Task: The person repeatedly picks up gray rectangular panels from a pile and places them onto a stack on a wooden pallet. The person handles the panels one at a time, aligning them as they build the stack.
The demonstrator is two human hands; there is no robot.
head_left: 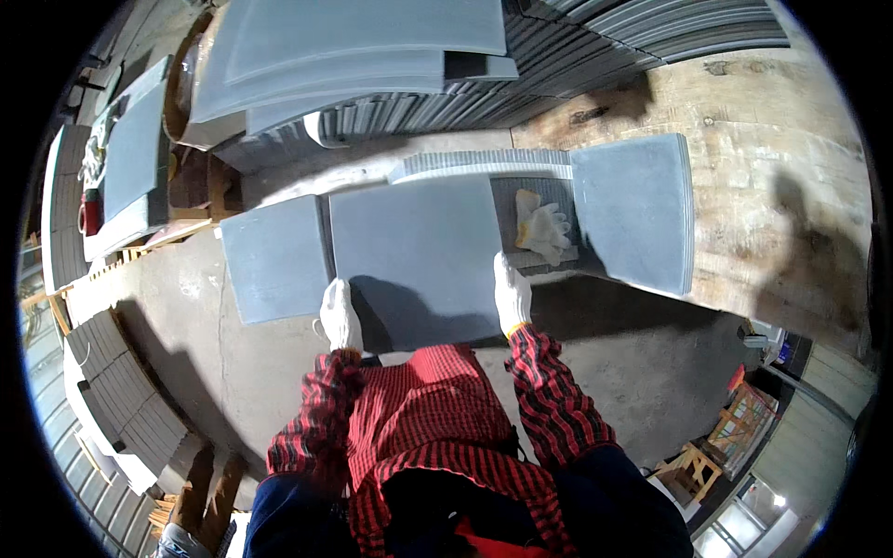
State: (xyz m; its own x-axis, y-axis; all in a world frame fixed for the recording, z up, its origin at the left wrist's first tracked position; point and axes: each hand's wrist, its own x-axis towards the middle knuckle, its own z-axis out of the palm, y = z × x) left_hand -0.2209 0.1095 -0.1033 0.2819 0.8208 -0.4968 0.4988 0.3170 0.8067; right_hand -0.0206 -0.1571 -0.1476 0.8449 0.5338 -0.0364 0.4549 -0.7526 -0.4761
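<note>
In front of my body is a flat, square grey tile (419, 237), gripped at its two side edges near the close end. My left hand (340, 319), in a white glove, is closed on its left edge. On the opposite edge my right hand (513, 296), gloved the same way, is closed as well. Both sets of fingertips are partly hidden. Another grey tile (273, 260) lies just to the left. To the right stands a stack of grey tiles (633, 209). Between that stack and the held tile, a loose white glove (543, 227) rests on a ribbed grey surface.
Long rows of grey tiles (409, 116) stand on edge at the back, with large grey sheets (353, 42) over them. Further tile stacks (126, 381) sit at left, near a red container (90, 213). Wooden boards (744, 186) cover the right; a wooden crate (688, 472) is lower right.
</note>
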